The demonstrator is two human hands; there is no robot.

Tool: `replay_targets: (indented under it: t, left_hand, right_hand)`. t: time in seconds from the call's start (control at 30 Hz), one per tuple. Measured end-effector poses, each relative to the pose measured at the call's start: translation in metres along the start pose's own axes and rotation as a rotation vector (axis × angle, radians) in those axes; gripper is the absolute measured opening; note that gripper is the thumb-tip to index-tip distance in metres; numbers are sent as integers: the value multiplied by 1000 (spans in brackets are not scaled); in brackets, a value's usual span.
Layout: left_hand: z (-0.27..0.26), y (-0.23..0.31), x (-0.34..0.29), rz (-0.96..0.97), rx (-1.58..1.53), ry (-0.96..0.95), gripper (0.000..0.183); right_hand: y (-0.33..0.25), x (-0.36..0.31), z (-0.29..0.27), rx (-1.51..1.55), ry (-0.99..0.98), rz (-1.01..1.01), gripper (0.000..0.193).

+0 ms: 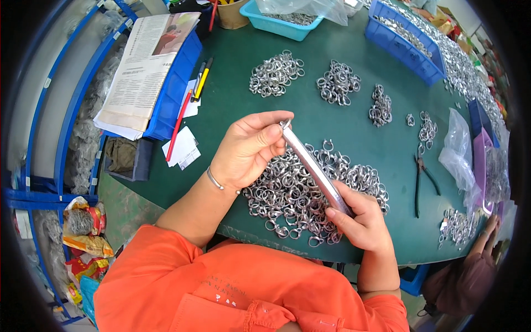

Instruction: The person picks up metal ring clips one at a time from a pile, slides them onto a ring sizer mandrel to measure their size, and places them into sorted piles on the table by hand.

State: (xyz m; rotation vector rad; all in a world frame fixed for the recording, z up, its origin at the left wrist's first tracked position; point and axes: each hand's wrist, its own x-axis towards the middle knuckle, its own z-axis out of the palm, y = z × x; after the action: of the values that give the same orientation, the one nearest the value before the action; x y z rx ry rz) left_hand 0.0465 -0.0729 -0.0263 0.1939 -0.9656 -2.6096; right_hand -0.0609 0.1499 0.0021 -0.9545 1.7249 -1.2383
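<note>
A long metal ring mandrel point(314, 167) slants across the middle in front of me, narrower at its upper left end. My right hand point(362, 221) is closed around its thicker lower end. At the thin end, my left hand point(248, 148) pinches a small silver ring point(285, 123) between thumb and fingers; whether it sits around the tip or only against it is hard to tell. Beneath the mandrel a large heap of silver rings point(293, 202) spreads over the green table point(221, 105). Smaller piles of rings point(276, 74) lie farther back, in a row toward the right.
Pliers point(420, 185) lie at right, near a clear plastic bag point(458, 152) and another ring pile point(460, 227). Blue bins point(409, 44) and a light-blue basket point(282, 27) stand behind. Left are newspapers point(135, 72), pens point(202, 80) and paper slips point(182, 148). Another person's arm point(484, 238) shows far right.
</note>
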Motion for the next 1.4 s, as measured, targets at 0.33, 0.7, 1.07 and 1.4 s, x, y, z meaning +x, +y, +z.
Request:
replay_targets:
  t: [0.33,0.7,1.07,1.4]
  left_hand:
    - [28,-22,-12,-224,611,-230,37]
    - [24,-20,-6,-115,741,-302,33]
    - [46,31,97,34,99,-236,28]
    - [164,-170,208,-143,1168,-286,14]
  right_hand:
    - [6,0,-3,-93,-90,-277,42]
    - [9,2,-1,-260,-17,-345,43]
    - [5,-4,-9,584,-210,-13,40]
    - [9,-8,-7,461,27,-502,40]
